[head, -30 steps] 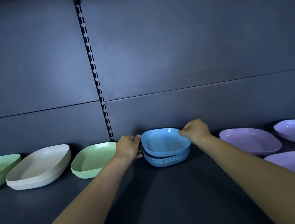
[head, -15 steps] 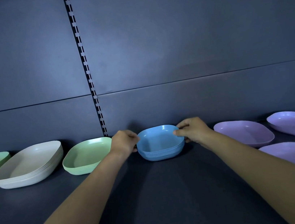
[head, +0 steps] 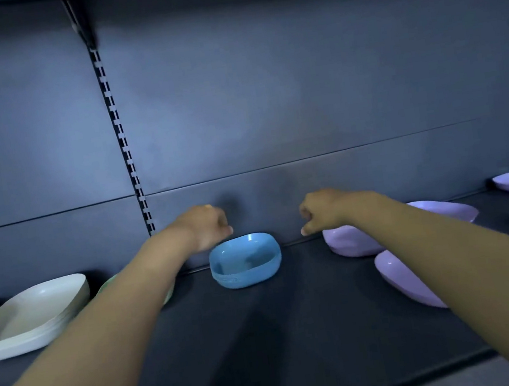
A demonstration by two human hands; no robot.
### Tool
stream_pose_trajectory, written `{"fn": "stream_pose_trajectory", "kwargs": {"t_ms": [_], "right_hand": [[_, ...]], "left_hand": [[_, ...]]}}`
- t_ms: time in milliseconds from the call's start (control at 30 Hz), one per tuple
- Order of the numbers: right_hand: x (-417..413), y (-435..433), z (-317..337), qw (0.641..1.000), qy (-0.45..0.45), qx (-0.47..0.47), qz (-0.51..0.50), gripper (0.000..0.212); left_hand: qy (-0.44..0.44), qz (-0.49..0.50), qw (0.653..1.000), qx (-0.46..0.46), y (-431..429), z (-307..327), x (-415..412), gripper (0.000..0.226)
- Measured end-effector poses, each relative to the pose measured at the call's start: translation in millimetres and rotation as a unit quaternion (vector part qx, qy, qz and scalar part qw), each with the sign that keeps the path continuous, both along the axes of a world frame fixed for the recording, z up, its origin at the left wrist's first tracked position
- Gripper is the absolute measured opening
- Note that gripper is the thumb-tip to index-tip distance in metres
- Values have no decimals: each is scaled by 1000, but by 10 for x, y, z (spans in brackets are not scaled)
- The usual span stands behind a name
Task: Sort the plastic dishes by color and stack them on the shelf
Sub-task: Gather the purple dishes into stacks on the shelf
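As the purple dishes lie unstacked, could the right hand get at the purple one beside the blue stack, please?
Probably yes: the right hand hovers empty close to that purple dish, with nothing between them.

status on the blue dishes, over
Hands empty: left hand and right hand flank the blue stack. It sits on the shelf. Nothing blocking; purple dishes spread at right.

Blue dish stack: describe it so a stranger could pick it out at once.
On the dark shelf, just right of the slotted rail on the back wall, sits the blue dish stack, below the gap between the left hand and right hand. It is the only blue one, with a cream stack further left and purple dishes to its right.
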State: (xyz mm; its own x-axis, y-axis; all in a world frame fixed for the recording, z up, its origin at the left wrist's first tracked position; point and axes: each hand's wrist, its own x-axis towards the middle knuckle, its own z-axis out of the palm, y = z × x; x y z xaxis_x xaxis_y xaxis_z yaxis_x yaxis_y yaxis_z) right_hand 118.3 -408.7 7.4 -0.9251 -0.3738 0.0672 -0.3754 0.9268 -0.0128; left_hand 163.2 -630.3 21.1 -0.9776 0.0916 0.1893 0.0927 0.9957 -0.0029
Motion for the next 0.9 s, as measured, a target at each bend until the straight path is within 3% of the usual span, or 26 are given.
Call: {"fn": "stream_pose_trajectory", "kwargs": {"t_ms": [300, 600, 900], "right_hand": [[907, 1079, 485, 992, 82, 74, -54, 56], [1747, 2691, 574, 990, 120, 41, -58, 53], [2018, 3906, 680, 981, 161, 21, -110, 51]], "left_hand": [[45, -6, 995, -89, 1003, 374, 860, 44], [87, 28, 991, -95, 2425, 364, 1607, 49], [140, 45, 982, -118, 3630, 422, 1696, 44]]}}
